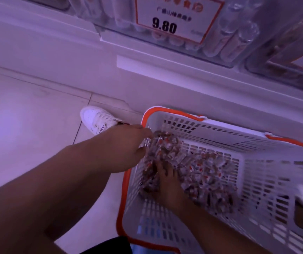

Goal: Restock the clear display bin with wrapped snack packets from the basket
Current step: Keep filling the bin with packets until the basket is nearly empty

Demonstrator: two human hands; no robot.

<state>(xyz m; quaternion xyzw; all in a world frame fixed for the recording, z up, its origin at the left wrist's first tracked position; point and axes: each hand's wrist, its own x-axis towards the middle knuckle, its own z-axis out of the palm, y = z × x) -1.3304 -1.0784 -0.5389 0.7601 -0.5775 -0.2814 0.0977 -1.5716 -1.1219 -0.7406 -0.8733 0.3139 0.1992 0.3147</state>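
Both hands, left (pixel 128 149) and right (pixel 165 182), scoop packets (pixel 198 171) inside basket (pixel 268 180), fingers buried.

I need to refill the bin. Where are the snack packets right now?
In the head view, the snack packets lie heaped in the white basket on the floor, lower right, under both hands.

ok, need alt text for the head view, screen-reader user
Both hands reach into a white slotted plastic basket with an orange rim on the floor: the right hand digs into the pile of small red-and-white wrapped snack packets, the left hand is at its edge. Above hangs a clear display bin with a 9.80 price card.
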